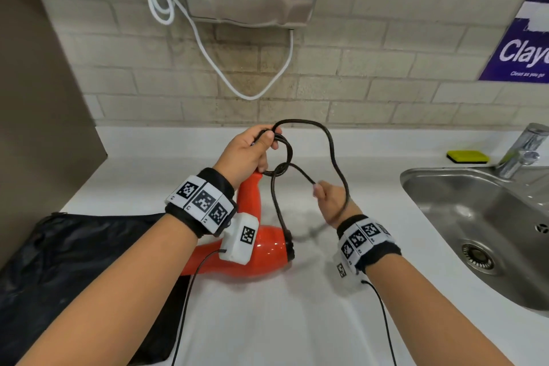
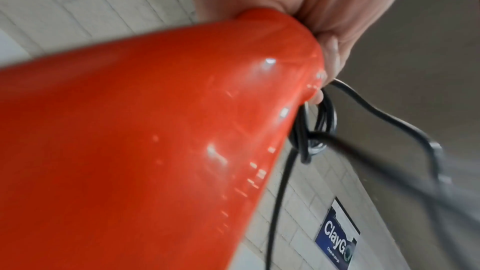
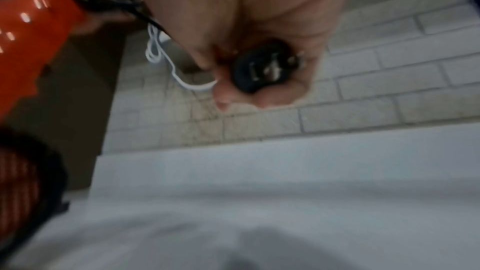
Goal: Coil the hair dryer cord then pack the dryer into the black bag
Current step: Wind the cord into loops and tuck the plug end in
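Seemingly, hair dryer [image 1: 261, 249] handle points away, nozzle leftward beneath left hand [image 1: 248, 151].

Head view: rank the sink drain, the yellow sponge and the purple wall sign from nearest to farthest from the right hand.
From the right hand:
1. Sink drain, in the basin to its right, toward the camera.
2. Yellow sponge, on the counter behind the sink, beside the tap.
3. Purple wall sign, high on the tiles at the far right.
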`<state>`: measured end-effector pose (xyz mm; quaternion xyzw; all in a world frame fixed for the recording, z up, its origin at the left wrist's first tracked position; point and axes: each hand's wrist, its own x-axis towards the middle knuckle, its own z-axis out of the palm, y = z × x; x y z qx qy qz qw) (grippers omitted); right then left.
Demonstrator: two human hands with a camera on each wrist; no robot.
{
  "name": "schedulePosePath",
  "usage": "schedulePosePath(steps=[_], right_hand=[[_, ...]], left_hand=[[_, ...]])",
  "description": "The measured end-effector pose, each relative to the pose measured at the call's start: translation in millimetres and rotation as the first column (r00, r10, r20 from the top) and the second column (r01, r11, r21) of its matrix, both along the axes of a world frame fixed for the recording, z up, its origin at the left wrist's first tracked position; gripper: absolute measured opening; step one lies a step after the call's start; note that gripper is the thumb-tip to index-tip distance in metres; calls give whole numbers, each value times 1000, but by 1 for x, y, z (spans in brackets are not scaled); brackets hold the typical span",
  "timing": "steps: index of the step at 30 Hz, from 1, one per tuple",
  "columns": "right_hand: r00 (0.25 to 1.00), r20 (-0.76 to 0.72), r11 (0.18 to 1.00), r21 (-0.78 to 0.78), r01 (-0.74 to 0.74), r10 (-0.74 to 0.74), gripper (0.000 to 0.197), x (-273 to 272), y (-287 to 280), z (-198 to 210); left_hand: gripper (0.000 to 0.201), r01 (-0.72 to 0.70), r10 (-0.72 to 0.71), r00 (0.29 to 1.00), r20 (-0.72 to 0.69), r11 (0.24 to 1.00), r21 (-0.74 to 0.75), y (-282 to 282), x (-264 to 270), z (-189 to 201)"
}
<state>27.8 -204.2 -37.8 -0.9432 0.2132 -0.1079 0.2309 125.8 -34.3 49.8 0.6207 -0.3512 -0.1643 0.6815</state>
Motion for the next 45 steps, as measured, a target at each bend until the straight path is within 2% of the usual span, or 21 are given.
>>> schedulePosePath(steps=[1,2,4,5,7,9,11,14,17,19,21,23,25,27,30,32,34,36,38,41,45], right_hand=[[965,-245,993,-89,73,-93,33,-2,-6,-7],[898,-409,981,-162,105,-163,33,-4,-12,-16],[802,-567,981,-153,121,-187,34,-10,-18,-24],[786,-597,986,-129,103,-160,31,-10,-20,-28],[846,-507,982,-8,189,-166,23,-10,-20,-32],[946,-272,953,193,234,-177,27,-6,-13,-27],[992,-17,954,272,128,-129,31,-2,1,-10],[966,256,912,389,-130,28,40,8,28,22],[936,298,758,563,-329,186,43,15,46,38],[937,275,690,637,-344,214,37,17,50,38],[948,214,713,625,-317,235,29,19,51,33],[942,238,756,564,-333,238,15,21,52,29],[951,288,804,536,-257,113,24,24,48,22],[963,259,854,516,-69,-79,29,25,33,10],[971,-23,861,457,223,-239,17,18,1,-15],[942,-202,855,402,328,-267,13,7,-11,-26],[931,-221,835,418,359,-289,16,1,-16,-31],[936,-149,792,501,349,-318,18,0,-13,-28],[946,-25,793,538,286,-324,21,2,-5,-15],[932,251,833,547,85,-260,26,5,10,20],[779,613,855,469,-221,-135,23,4,42,78]], left_hand=[[20,-6,6,1000,-9,1000,-1,1,1,0],[20,-10,10,1000,-15,1000,-2,1,2,0],[21,-13,12,999,-36,1000,-11,2,2,0],[21,-10,9,999,-45,1000,-17,3,1,0],[20,-3,3,999,-39,1000,-16,3,1,0],[20,-1,1,1000,-17,1000,-9,2,1,0],[21,8,-8,1000,-4,1000,-6,-1,0,0],[23,36,-36,999,33,999,20,-5,-3,-1],[23,58,-60,997,49,998,29,-7,-6,0],[23,52,-53,998,44,998,27,-6,-6,0],[22,42,-44,998,38,999,33,-5,-6,1],[20,42,-43,999,30,999,32,-4,-6,1],[21,39,-39,999,16,999,27,-4,-7,1],[22,32,-32,999,-6,999,18,-3,-7,2],[23,30,-30,999,-17,1000,-5,2,-7,2],[22,31,-31,999,-13,999,-17,5,-6,1],[21,28,-28,1000,-11,999,-24,7,-5,1],[20,21,-21,1000,-7,999,-25,7,-4,1],[19,13,-13,1000,-8,1000,-19,7,-3,0],[19,5,-5,1000,-2,1000,-9,4,-2,0],[19,-7,7,999,35,1000,21,-2,-2,-2]])
